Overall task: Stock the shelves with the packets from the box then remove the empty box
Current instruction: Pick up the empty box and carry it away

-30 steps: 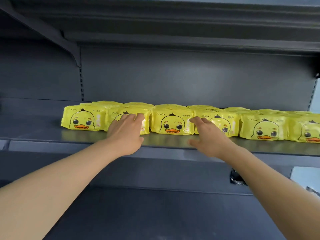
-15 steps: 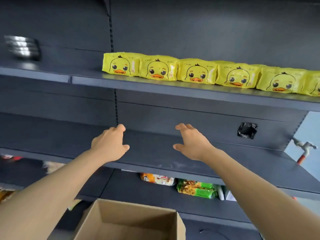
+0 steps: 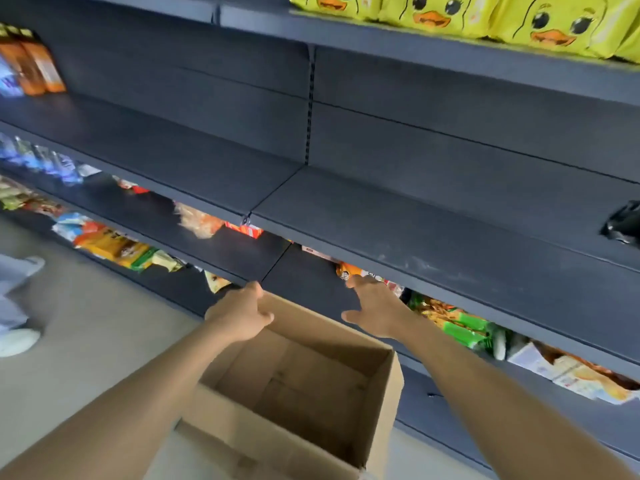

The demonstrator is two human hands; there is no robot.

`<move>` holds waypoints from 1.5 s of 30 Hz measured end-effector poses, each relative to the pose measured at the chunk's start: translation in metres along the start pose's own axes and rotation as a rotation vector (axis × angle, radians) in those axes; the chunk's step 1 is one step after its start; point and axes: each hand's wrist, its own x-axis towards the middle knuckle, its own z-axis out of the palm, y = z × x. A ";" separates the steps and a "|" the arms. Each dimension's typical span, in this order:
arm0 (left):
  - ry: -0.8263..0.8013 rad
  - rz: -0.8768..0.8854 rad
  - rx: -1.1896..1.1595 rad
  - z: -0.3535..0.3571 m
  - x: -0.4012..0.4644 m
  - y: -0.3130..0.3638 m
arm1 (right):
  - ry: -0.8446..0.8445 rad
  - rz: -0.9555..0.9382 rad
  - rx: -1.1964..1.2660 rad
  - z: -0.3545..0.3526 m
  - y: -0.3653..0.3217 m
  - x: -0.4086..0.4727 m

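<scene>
The box (image 3: pixel 298 386) sits low in front of the shelving, its open top facing you, and nothing shows inside it but bare cardboard flaps on the bottom. Judge it light now, since no packets are visible in it, and fairly stiff along its folded edges, though the thin walls will likely bow if you squeeze them mid-span. The surface looks dry and matte, so it should not slip. Take hold near the corners or along the two opposite top rims, where the cardboard is strongest.

Your left hand (image 3: pixel 242 315) hovers at the box's far left corner, fingers loosely curved with the thumb spread toward the box; whether it touches the rim you cannot tell from this angle. It holds nothing. Your right hand (image 3: pixel 375 308) is above the box's far side, over the edge of the shelf (image 3: pixel 311 289) just beyond the box, fingers spread and relaxed, also empty and not touching the box.

Well above the box, on the top shelf, the yellow duck packets (image 3: pixel 485 15) stand in a row, so the stocking looks done and lifting the box away appears to be what remains.
</scene>
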 end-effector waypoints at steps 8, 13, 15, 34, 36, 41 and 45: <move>-0.033 -0.338 -0.084 0.087 0.006 -0.005 | -0.293 -0.099 0.000 0.056 0.067 0.067; -0.099 -0.608 -0.231 0.142 -0.008 0.005 | -0.454 -0.161 -0.008 0.082 0.106 0.102; -0.110 -0.682 -0.281 0.164 -0.014 0.010 | -0.475 -0.165 -0.014 0.092 0.116 0.113; -0.073 -1.101 -0.671 0.312 0.010 0.019 | -0.404 -0.160 -0.169 0.189 0.161 0.199; -0.030 -1.158 -0.706 0.324 0.016 0.017 | -0.429 -0.157 -0.161 0.205 0.166 0.213; 0.086 -1.255 -0.692 0.349 0.024 0.015 | -0.439 -0.118 -0.159 0.244 0.180 0.230; 0.238 -1.278 -0.679 0.362 0.027 0.016 | -0.273 -0.200 -0.182 0.254 0.185 0.238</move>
